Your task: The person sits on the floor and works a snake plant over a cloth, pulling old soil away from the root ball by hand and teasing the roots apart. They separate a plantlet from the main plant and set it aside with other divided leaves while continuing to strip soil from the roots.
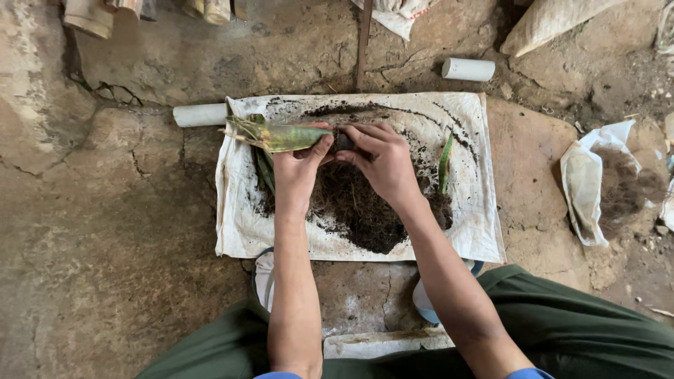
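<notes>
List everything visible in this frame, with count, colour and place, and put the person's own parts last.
leaf bundle: one, green and yellowish, held over the cloth's top left
cloth: one, white and dirty, spread on the ground at centre
soil pile: one, dark brown, on the middle of the cloth
loose leaf: one, green, on the cloth at right
pipe pieces: two, white, one above the cloth's top right corner, one at its left edge
bag: one, whitish, holding dark soil, on the ground at right
left hand: fingers around the leaf bundle
right hand: fingers at the bundle's dark end
trousers: dark green, bottom edge
</notes>
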{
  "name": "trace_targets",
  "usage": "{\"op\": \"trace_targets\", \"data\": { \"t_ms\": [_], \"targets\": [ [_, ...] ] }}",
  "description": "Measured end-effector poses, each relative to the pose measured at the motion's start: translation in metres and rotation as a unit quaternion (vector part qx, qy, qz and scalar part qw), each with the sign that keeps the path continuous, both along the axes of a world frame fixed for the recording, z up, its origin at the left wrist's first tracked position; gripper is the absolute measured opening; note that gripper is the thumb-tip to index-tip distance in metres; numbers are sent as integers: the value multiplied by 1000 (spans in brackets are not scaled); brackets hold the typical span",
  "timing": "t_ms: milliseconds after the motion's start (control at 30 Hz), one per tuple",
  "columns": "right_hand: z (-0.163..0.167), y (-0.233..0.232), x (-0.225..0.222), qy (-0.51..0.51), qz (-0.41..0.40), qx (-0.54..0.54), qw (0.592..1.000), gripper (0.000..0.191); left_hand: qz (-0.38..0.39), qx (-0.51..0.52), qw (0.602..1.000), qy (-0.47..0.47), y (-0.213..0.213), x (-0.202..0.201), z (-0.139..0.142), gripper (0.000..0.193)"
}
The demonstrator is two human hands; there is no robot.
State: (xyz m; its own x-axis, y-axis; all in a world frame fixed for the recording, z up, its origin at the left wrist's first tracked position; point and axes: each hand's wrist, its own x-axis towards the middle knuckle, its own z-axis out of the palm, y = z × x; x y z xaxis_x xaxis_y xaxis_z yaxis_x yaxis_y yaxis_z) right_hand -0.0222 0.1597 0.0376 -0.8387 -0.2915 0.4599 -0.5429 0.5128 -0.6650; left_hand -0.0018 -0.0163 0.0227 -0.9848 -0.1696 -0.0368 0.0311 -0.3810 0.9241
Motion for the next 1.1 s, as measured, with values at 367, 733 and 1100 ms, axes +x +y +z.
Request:
{"op": "trace_targets", "data": {
  "t_ms": [367,733,1100],
  "targets": [
    [-8,-4,-6,-15,50,20,998,46,19,8,999,-37,-2,-3,-27,37],
    [-19,-1,-10,-247,2,-56,967,33,3,3,999,-43,3,4,-19,39],
    [-46,-9,-5,-428,82,-494,752,31,-31,-12,999,-27,8,-7,-8,43]
  ]
}}
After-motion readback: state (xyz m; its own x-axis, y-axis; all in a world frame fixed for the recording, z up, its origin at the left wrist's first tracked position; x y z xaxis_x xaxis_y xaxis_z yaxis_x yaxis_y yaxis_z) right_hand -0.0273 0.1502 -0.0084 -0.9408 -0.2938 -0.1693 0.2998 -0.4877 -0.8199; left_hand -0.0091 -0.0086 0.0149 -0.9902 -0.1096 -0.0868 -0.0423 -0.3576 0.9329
